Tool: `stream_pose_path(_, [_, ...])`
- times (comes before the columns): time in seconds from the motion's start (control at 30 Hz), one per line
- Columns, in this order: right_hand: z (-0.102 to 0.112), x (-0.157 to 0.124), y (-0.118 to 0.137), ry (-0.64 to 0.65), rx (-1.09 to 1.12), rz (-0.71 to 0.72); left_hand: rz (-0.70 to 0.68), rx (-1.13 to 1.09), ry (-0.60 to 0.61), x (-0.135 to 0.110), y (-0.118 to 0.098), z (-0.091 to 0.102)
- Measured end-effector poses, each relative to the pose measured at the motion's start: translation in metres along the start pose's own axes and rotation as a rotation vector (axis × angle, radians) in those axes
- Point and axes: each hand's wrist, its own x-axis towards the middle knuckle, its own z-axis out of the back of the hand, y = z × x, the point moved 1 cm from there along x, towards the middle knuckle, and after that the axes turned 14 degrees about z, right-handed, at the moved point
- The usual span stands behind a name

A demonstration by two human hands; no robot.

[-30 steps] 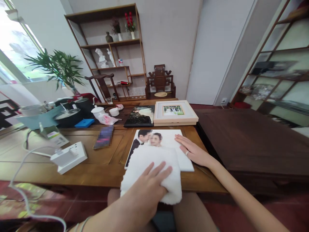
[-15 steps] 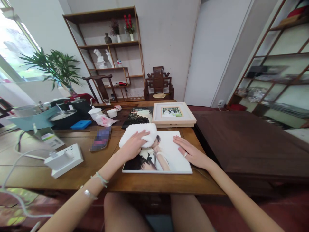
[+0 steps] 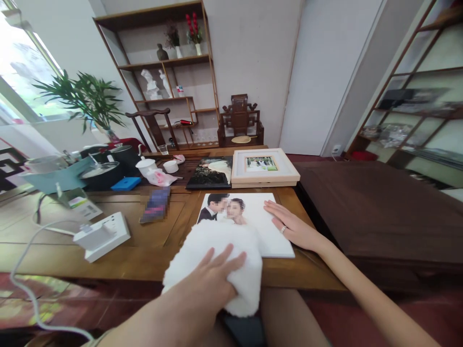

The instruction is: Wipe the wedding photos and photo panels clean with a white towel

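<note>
A white fluffy cloth is held in my left hand, at the table's front edge and partly beyond it. The fingers spread over its top, with part of the hand hidden by the cloth. Behind it lies a white photo panel with a printed picture of a couple; the cloth hides the panel's lower left part. My right hand, wearing a ring, lies flat on the panel's right side, fingers stretched out and holding nothing.
Behind the panel lie a light wooden picture frame and a dark photo panel. To the left are a blurred purple item, a white power strip with a cable, a white teapot and a blue box.
My left hand has pulled the cloth from the panel's upper left toward me, past its near edge, uncovering the couple's heads. The right hand stays on the panel. The view has shifted slightly.
</note>
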Motion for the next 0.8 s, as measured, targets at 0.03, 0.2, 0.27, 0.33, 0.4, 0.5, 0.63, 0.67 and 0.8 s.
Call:
stream_pose_path(0.03, [0.0,0.0,0.0,0.005,-0.005,-0.004,-0.025,0.011,0.041,0.003,-0.007,0.002])
stream_pose_path(0.2, [0.0,0.001,0.0,0.011,-0.012,0.015,-0.039,0.028,0.029,0.034,-0.015,0.022])
stream_pose_path(0.27, [0.0,0.001,-0.001,0.0,-0.014,0.026,-0.057,0.02,-0.001,0.055,-0.009,0.026])
stream_pose_path(0.33, [-0.001,0.001,-0.003,-0.015,-0.012,0.021,-0.061,0.016,-0.036,0.079,-0.001,0.026])
stream_pose_path(0.4, [-0.001,0.001,-0.003,-0.033,0.001,0.005,-0.028,0.019,-0.088,0.104,0.007,0.026])
stream_pose_path(0.5, [0.001,0.001,0.0,-0.076,0.036,-0.028,0.061,0.043,-0.15,0.135,0.013,0.027])
stream_pose_path(0.63, [0.005,0.002,0.004,-0.181,0.077,-0.05,0.102,0.066,-0.159,0.149,0.003,0.03])
stream_pose_path(0.67, [0.006,0.002,0.004,-0.208,0.092,-0.044,0.1,0.077,-0.15,0.147,-0.004,0.031])
stream_pose_path(0.8, [0.006,0.003,0.003,-0.267,0.166,-0.032,0.038,0.13,-0.079,0.118,-0.037,0.028])
